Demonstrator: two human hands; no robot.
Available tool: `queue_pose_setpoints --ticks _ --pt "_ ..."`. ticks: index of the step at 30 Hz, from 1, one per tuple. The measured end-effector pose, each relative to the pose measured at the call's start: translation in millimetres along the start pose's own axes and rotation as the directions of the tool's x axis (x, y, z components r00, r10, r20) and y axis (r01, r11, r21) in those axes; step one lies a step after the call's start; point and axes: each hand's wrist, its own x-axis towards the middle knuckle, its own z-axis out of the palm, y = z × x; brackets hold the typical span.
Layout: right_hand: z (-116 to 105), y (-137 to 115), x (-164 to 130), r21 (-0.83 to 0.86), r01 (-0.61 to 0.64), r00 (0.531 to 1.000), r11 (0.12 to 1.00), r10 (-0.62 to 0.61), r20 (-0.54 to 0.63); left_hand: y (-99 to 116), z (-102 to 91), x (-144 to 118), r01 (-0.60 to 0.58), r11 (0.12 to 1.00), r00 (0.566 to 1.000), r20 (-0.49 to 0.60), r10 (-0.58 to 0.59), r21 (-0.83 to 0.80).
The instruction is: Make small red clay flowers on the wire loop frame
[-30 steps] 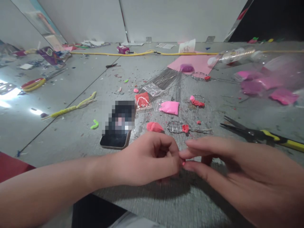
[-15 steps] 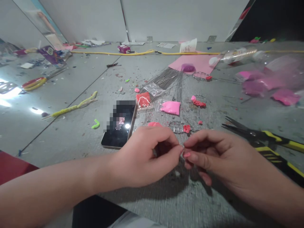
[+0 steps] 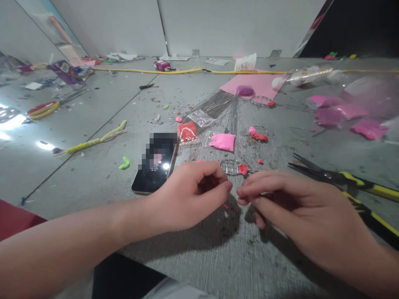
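Note:
My left hand [image 3: 199, 195] is closed in a pinch, thumb against forefinger; whatever may be between them is too small to name. Just to its right, my right hand [image 3: 289, 203] has its thumb pressed near its bent fingers, the contents hidden. A small gap separates the two sets of fingertips. Below the left fingertips shows a tiny red bit [image 3: 226, 206]. Beyond the hands lies a wire frame [image 3: 230, 167] bearing a red clay flower [image 3: 243, 169]. Another wire piece with red and pink clay [image 3: 259, 136] lies farther back.
A phone [image 3: 154, 166] lies by my left hand, pliers [image 3: 327, 176] by my right. Farther off are a red clay packet [image 3: 188, 132], a pink clay packet [image 3: 222, 141], thin wires [image 3: 215, 104], pink paper [image 3: 229, 85], a plastic bottle [image 3: 311, 76] and a yellow cord [image 3: 124, 70].
The hands have drawn slightly apart, the left one shifting left and up. A reddish piece seen at the right thumb no longer shows there; a red bit now appears below the left fingertips.

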Motion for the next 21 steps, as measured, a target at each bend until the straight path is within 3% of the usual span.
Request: queue_pose_setpoints --ticks 5,7,11,15,18,21 --pt "0.3 -4.7 -0.8 -0.023 -0.116 0.993 0.993 0.115 -0.021 0.9 -0.3 1.8 0.038 0.999 0.999 0.02 -0.037 -0.019" --pt "-0.7 -5.5 -1.6 -0.077 -0.109 0.994 0.991 0.108 -0.019 0.8 -0.6 2.1 0.052 0.998 0.998 0.035 -0.051 -0.037" --pt "-3.7 -7.0 -2.1 -0.336 0.128 0.99 0.933 -0.142 -0.016 0.1 0.1 2.0 0.161 0.972 0.981 0.136 -0.139 -0.173" --pt "-4.1 -8.4 -1.7 -0.452 0.4 0.9 0.797 -0.435 0.03 1.8 3.7 0.3 0.304 0.888 0.939 0.264 -0.218 -0.345" --pt "-4.0 -8.1 -2.7 -0.498 0.496 0.854 0.711 -0.504 0.131 4.4 6.7 -1.0 0.36 0.82 0.917 0.331 -0.222 -0.446" --pt "-4.9 -7.1 -3.7 -0.533 0.503 0.848 0.68 -0.507 0.153 5.9 7.8 -1.7 0.397 0.775 0.905 0.352 -0.24 -0.493"
